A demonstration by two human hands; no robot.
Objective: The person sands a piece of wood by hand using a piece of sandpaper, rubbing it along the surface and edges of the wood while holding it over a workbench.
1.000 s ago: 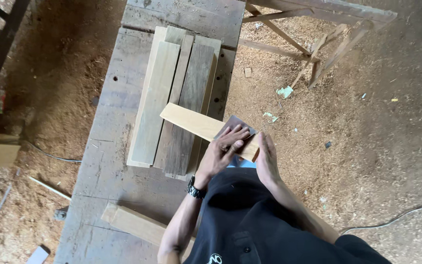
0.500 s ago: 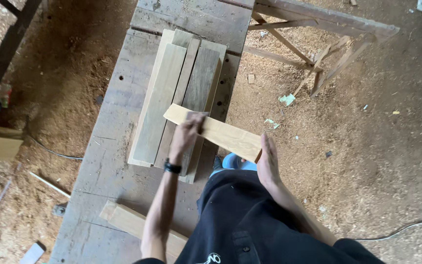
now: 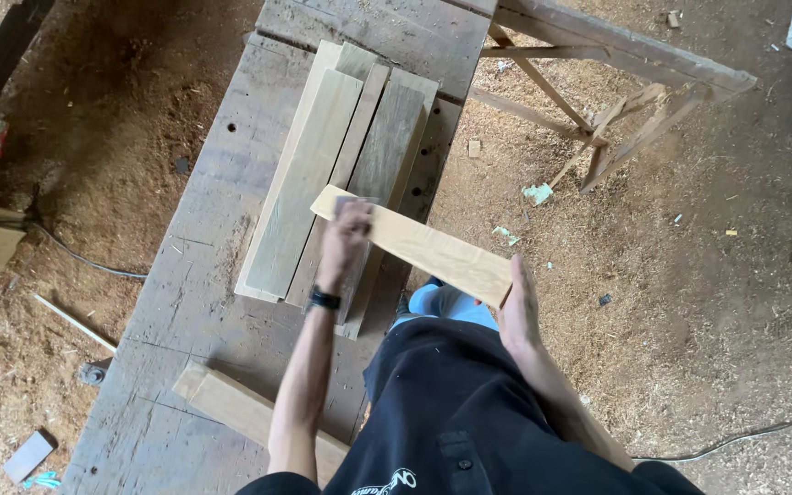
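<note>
A pale wooden plank (image 3: 433,252) lies slanted over a stack of longer boards (image 3: 323,174) on a worn grey workbench (image 3: 199,220). My left hand (image 3: 346,234), blurred by motion and wearing a black wristband, presses a small grey sheet (image 3: 347,201) onto the plank's far left end. My right hand (image 3: 517,312) grips the plank's near right end, which juts past the bench edge over my black clothing.
A short wooden block (image 3: 231,403) rests on the bench's near part by my left elbow. A wooden trestle (image 3: 616,101) stands at the upper right on the sawdust floor. Cables run at the left (image 3: 93,266) and lower right (image 3: 744,435).
My left hand has slid with the grey sheet along the plank, from its near right end to its far left end. My right hand keeps its hold.
</note>
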